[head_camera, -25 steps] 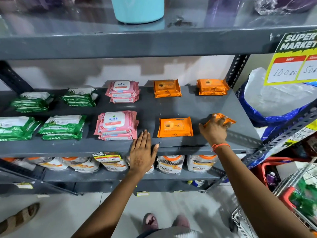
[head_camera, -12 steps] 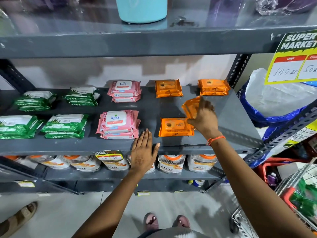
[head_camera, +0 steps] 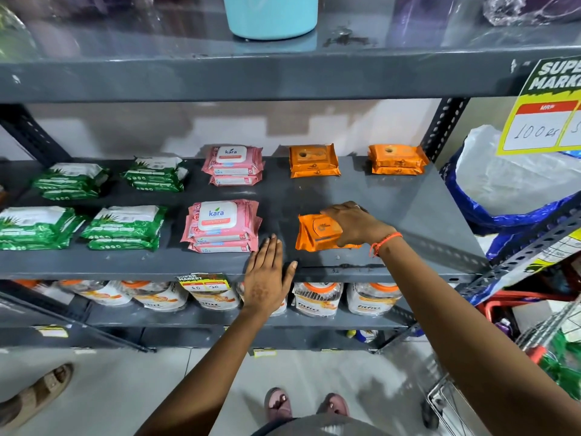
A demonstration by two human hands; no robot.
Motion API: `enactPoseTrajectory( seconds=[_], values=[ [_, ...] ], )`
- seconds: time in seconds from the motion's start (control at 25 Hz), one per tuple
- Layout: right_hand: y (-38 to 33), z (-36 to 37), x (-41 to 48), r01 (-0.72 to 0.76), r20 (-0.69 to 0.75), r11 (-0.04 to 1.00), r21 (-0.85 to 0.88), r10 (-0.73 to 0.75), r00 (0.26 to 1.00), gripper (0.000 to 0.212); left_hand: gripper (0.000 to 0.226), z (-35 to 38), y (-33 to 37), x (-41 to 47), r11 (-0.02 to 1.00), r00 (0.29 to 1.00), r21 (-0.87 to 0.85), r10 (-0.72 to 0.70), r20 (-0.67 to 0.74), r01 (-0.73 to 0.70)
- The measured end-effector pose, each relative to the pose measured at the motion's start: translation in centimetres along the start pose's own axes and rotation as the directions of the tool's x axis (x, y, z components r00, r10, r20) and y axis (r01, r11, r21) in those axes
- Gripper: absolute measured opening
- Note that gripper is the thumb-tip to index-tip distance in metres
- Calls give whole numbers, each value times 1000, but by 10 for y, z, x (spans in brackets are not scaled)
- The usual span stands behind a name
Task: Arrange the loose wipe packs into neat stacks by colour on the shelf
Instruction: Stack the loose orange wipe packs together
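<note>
On the grey shelf [head_camera: 408, 215] lie wipe packs in stacks by colour. Green stacks [head_camera: 124, 226] fill the left, pink stacks [head_camera: 221, 226] the middle, orange stacks [head_camera: 314, 161] the right. My right hand [head_camera: 353, 223] rests on top of the front orange stack [head_camera: 314, 236], fingers closed over the top orange pack. My left hand [head_camera: 267, 275] lies flat and open on the shelf's front edge, just right of the front pink stack. Another orange stack [head_camera: 396, 158] sits at the back right.
A light blue container [head_camera: 272, 15] stands on the upper shelf. Jars with orange lids [head_camera: 316, 298] line the shelf below. A price sign [head_camera: 544, 105] hangs at the right, over a blue-and-white sack [head_camera: 503, 190]. A wire trolley [head_camera: 471, 404] stands at lower right.
My right hand carried a loose orange pack from the shelf's right side leftward and set it on the front orange stack. My left hand stayed on the shelf edge.
</note>
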State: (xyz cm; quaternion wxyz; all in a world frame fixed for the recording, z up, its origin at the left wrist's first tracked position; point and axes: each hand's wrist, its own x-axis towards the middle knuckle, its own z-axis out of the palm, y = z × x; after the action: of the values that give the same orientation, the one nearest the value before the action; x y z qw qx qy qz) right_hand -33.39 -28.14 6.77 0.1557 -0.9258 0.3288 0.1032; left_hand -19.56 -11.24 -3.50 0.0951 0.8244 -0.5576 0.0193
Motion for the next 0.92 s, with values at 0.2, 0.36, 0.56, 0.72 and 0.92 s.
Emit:
enactPoseTrajectory(
  seconds=[0.2, 0.36, 0.56, 0.72, 0.92],
  values=[
    [-8, 5, -4, -197, -353, 964, 180, 250, 902, 47, 63, 2, 0, 1, 1000, 1000, -7, -1, -27, 1],
    [-41, 20, 2, -468, -305, 855, 224, 518, 799, 79, 62, 3, -1, 1, 1000, 1000, -15, -8, -29, 8],
    [-46, 34, 12, -179, -260, 978, 109, 201, 944, 79, 62, 4, -1, 2, 1000, 1000, -22, -6, -28, 5],
    [-35, 34, 8, -360, -287, 914, 188, 402, 870, 82, 63, 6, -3, 2, 1000, 999, -13, 0, -32, -1],
    [-16, 18, 3, -198, -208, 971, 133, 223, 953, 73, 69, 7, -4, 1, 1000, 999, -10, 4, -37, -4]
  ],
)
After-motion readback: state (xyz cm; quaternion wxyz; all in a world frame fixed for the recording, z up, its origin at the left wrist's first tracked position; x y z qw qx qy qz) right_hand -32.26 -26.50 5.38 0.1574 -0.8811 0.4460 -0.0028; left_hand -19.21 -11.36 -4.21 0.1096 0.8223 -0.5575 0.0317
